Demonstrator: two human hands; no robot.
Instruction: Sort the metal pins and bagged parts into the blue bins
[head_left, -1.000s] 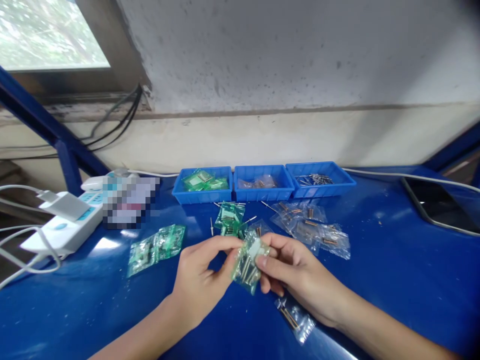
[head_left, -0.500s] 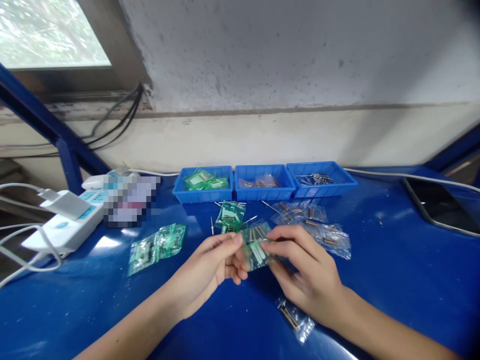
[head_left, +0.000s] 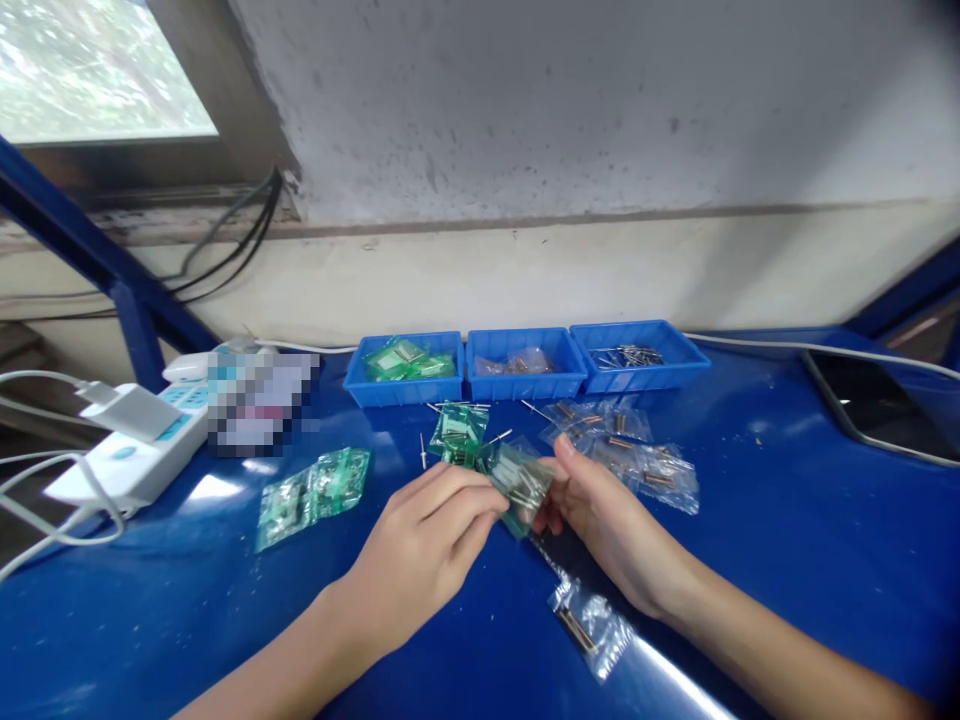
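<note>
A small clear green-tinted bag (head_left: 521,482) with metal pins and pale pieces inside is held between both hands above the blue table. My left hand (head_left: 439,545) pinches its left edge, back of the hand up. At the bag's right side, my right hand (head_left: 611,530) grips it with the fingers behind and the thumb raised near the top edge. Just behind are green bags (head_left: 459,428) with loose rivets (head_left: 424,450) around them. Below the right hand lies a clear bag (head_left: 592,630) with dark and copper-coloured pins.
Three blue bins (head_left: 403,390) stand in a row by the wall, holding green bags, clear bags and metal rivets. Clear bags (head_left: 652,475) lie right, green packets (head_left: 313,495) left. A power strip (head_left: 135,460) with cables is far left, a phone (head_left: 885,405) far right.
The held bag has tilted and turned over slightly. My left hand has rolled palm-down, while my right hand has turned with its thumb up and shifted its hold to the right edge.
</note>
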